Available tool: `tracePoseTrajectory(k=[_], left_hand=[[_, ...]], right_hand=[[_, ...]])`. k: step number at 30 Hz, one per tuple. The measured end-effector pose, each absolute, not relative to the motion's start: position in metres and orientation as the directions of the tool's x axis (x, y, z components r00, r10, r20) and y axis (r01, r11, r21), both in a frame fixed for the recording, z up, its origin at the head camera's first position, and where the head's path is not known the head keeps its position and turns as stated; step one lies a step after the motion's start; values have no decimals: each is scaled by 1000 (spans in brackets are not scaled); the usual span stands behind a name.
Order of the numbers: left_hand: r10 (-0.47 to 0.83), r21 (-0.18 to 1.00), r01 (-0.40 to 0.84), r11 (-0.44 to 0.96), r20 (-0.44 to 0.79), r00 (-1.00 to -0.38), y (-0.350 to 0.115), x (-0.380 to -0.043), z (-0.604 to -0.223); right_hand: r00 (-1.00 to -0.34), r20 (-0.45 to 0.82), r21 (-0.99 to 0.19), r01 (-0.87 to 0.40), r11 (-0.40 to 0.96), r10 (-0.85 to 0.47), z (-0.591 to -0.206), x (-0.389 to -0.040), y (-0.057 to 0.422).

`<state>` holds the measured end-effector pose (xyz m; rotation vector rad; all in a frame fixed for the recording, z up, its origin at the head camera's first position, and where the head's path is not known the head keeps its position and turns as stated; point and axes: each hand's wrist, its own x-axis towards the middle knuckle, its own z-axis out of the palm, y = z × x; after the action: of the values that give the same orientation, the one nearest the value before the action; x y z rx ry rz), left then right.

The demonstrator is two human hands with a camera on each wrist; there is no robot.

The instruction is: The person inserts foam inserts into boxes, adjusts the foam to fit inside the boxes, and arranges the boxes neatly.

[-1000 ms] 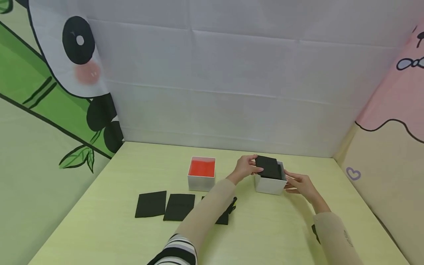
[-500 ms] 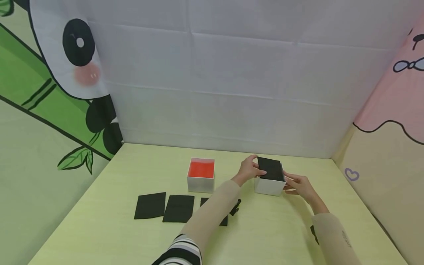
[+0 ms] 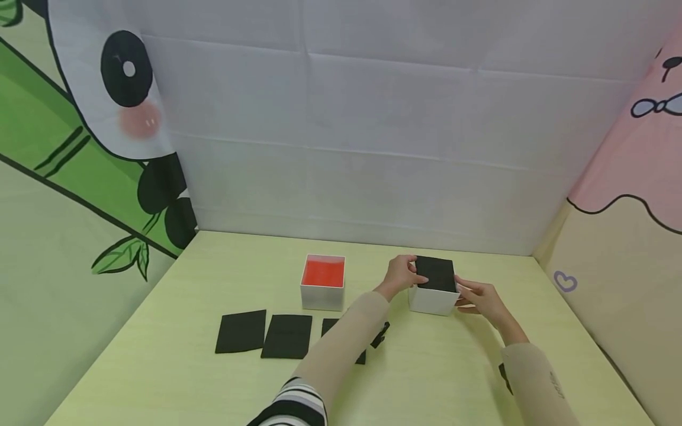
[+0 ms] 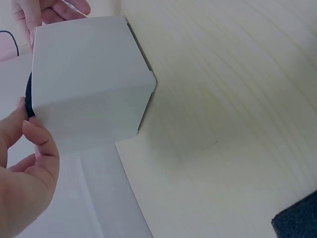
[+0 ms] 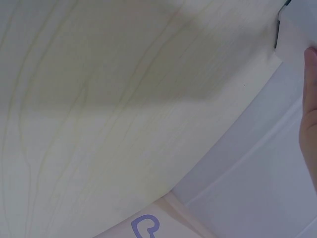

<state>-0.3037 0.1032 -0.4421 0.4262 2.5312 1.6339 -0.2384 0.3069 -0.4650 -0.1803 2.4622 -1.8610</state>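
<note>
A black square sheet (image 3: 434,273) covers the top of the right white box (image 3: 434,302). My left hand (image 3: 398,274) pinches the sheet's left edge between thumb and fingers; in the left wrist view a dark edge of it shows above the box wall (image 4: 89,64). My right hand (image 3: 483,299) rests against the box's right side with fairly straight fingers. At the right border of the right wrist view, one finger (image 5: 311,99) lies along the box wall. What is inside this box is hidden under the sheet.
Left of my left hand stands another white box (image 3: 322,298) with a red inside (image 3: 323,273). Two flat black sheets (image 3: 240,332) lie on the pale wooden table (image 3: 176,367), with a third partly under my left forearm. A white backdrop (image 3: 330,148) rises behind.
The black sheet has shifted right and settled squarely over the box top, covering the gap that showed at its right. Both hands stay at the box; the left fingers have closed in slightly.
</note>
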Motion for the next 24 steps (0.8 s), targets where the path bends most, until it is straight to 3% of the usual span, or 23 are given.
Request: tracePoseTrajectory(k=[16, 20, 24], left_hand=[[300, 710, 300, 637, 131, -945, 110, -300, -443], [338, 563, 362, 743, 151, -929, 109, -298, -441], [449, 221, 491, 842, 216, -867, 105, -295, -443]], right_hand=[[-992, 27, -960, -59, 274, -120, -463, -237, 307], [-992, 24, -959, -58, 276, -126, -463, -236, 307], [-992, 26, -961, -59, 271, -126, -463, -236, 307]])
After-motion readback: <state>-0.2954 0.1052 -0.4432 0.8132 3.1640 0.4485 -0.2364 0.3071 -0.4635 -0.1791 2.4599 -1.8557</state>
